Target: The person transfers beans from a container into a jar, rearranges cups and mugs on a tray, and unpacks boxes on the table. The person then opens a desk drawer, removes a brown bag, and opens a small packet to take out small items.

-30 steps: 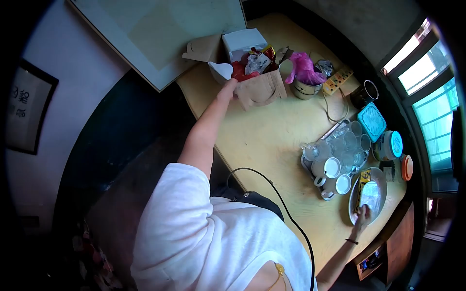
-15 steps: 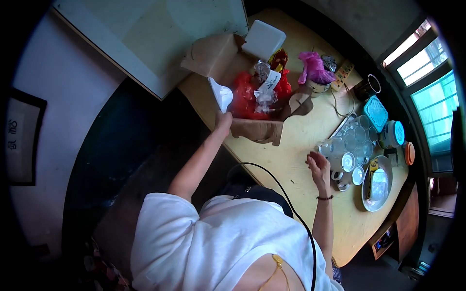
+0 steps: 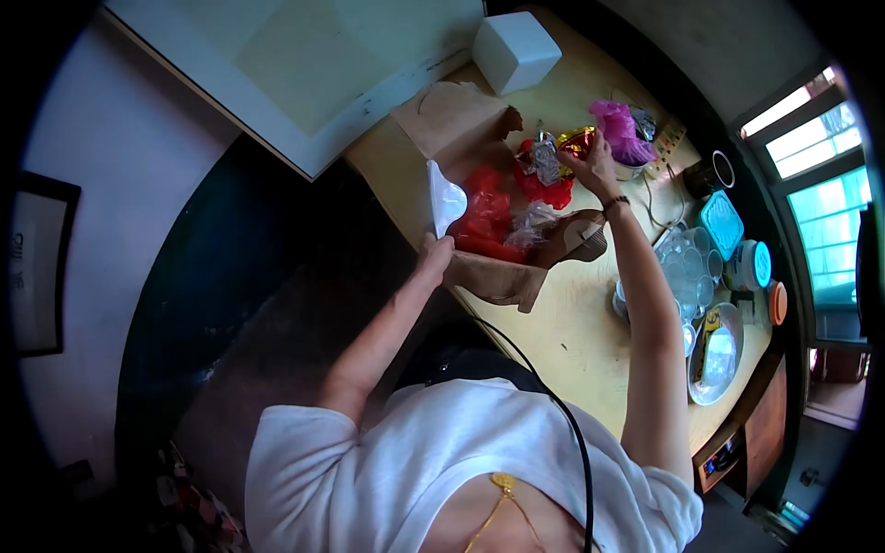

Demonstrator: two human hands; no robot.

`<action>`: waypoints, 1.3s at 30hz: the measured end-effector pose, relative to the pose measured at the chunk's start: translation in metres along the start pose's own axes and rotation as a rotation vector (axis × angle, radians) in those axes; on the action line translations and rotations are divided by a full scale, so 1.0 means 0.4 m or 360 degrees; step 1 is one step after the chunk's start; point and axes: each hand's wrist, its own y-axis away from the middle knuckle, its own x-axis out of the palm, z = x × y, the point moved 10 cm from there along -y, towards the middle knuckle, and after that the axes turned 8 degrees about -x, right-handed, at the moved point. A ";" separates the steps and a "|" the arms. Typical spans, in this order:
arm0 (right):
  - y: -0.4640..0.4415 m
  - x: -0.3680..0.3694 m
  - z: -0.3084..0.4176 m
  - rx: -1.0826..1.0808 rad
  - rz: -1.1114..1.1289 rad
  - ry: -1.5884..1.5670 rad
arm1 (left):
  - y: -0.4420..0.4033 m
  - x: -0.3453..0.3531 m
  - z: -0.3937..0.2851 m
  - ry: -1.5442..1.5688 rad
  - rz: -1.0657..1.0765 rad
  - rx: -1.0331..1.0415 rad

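My left hand (image 3: pixel 435 258) is closed at the near left corner of an open cardboard box (image 3: pixel 502 279), just below a white curved piece (image 3: pixel 448 198) standing at the box's side. Inside the box lie a red plastic bag (image 3: pixel 484 217) and crumpled clear plastic (image 3: pixel 533 224). Over the box's far right side, my right hand (image 3: pixel 595 169) pinches a shiny red and gold packet (image 3: pixel 577 141). A silvery wrapper (image 3: pixel 545 157) and more red wrapping (image 3: pixel 544 189) hang beside it, partly over the box.
Behind the box stands a white block-shaped container (image 3: pixel 516 53). A pink bag (image 3: pixel 623 132) sits in a pot at the right. Glasses (image 3: pixel 693 263), a turquoise-lidded tub (image 3: pixel 722 226), jars and an oval dish (image 3: pixel 715 355) line the right side. A black cable (image 3: pixel 553 392) crosses the front edge.
My right hand has gone from the oval dish, past the cups, up to the packet and closed on it. The box has been pulled nearer, and the white container now stands apart behind it.
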 end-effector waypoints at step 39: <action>-0.062 0.097 0.155 -0.0491 0.0659 -0.0059 | -0.065 0.086 -0.012 0.0223 -0.0070 -0.0012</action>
